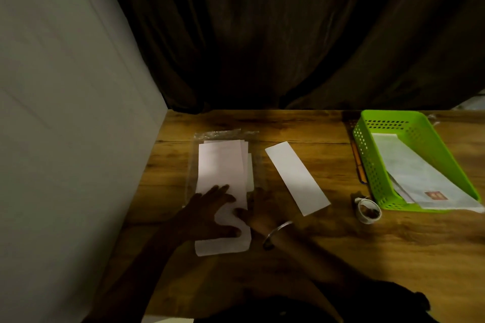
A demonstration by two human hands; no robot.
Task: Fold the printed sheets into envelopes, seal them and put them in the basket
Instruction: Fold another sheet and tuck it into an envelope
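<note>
Left hand [210, 214] lies flat, fingers spread, on the stack of white envelopes [223, 170] on the wooden table [301, 244]. Right hand [256, 207] rests at the stack's right edge; in the dim light its grip cannot be told. A single envelope [296, 177] lies beside. The green basket [367, 160], far right, holds finished envelopes; a tape roll [367, 211] sits near it.

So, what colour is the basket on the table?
Bright green basket, with perforated walls; the head view shows it.
</note>
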